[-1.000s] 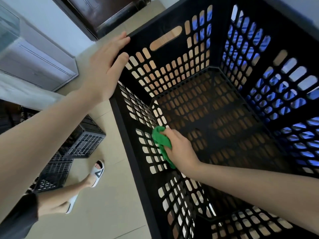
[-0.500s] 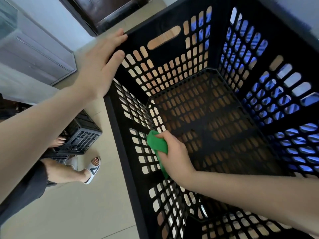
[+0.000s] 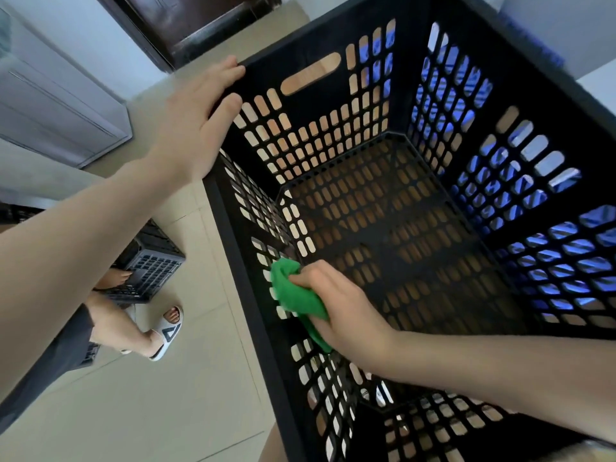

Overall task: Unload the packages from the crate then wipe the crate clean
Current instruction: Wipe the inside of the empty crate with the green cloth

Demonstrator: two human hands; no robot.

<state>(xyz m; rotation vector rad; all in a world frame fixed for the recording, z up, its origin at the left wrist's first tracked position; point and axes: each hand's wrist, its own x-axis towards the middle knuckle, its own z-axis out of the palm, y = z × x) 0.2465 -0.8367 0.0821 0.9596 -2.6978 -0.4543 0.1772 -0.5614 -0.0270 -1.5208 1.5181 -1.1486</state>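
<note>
While my left hand (image 3: 196, 118) rests with straight fingers on the far-left corner of the one black crate (image 3: 230, 248), my right hand (image 3: 346, 311) grips one green cloth (image 3: 293, 295) against its left inner wall, low down. Beside it on the tiled floor (image 3: 150, 411) sit smaller dark crates (image 3: 153, 265) and a white sandal (image 3: 166, 331) bearing a triangle mark.
</note>
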